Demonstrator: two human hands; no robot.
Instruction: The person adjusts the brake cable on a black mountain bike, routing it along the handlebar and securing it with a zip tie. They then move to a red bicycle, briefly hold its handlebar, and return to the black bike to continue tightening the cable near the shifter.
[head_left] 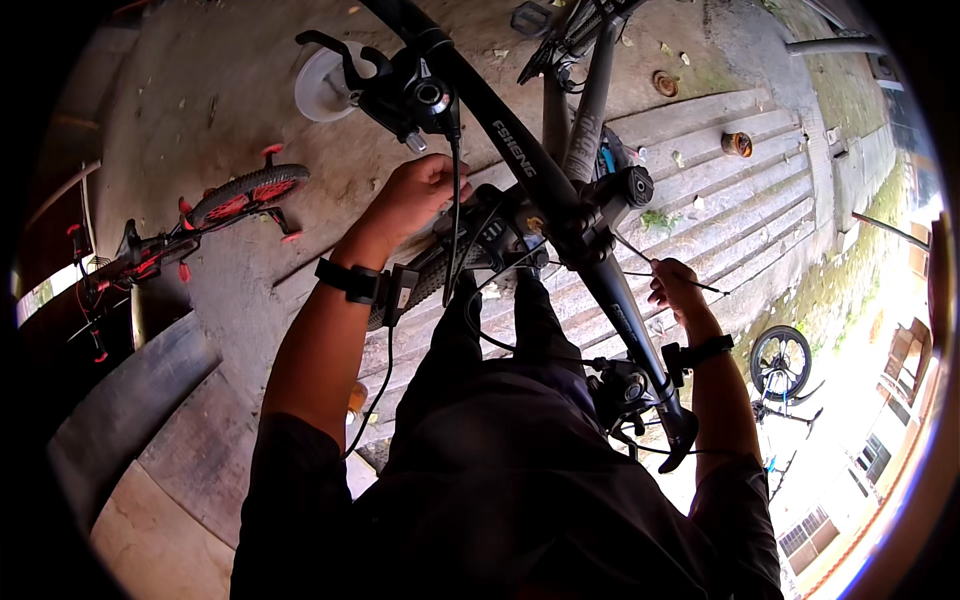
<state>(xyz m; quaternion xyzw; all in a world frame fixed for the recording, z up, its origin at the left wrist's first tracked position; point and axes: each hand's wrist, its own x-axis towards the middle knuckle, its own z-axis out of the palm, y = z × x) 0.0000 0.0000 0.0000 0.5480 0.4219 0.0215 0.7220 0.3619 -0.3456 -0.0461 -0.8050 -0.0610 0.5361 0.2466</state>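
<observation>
A black bicycle handlebar (518, 150) crosses in front of me, clamped by its stem (585, 225). Below the shifter and brake lever (430, 95) at its far end hangs a black cable (455, 225). My left hand (415, 195) is closed with its fingertips at this cable. On the other side of the stem my right hand (680, 288) pinches a thin black cable (630, 248). Its fingers partly hide where they grip. A second lever and shifter (625, 385) sit at the near end of the bar, with a looping cable (480, 325) running toward it.
The bicycle frame (590, 110) and a pedal (530, 18) extend away from me. A white plastic tub (328, 82) stands on the concrete. A red and black bicycle (150, 245) is at left, another bicycle (780, 365) at right. Cans (737, 144) lie on the ridged ground.
</observation>
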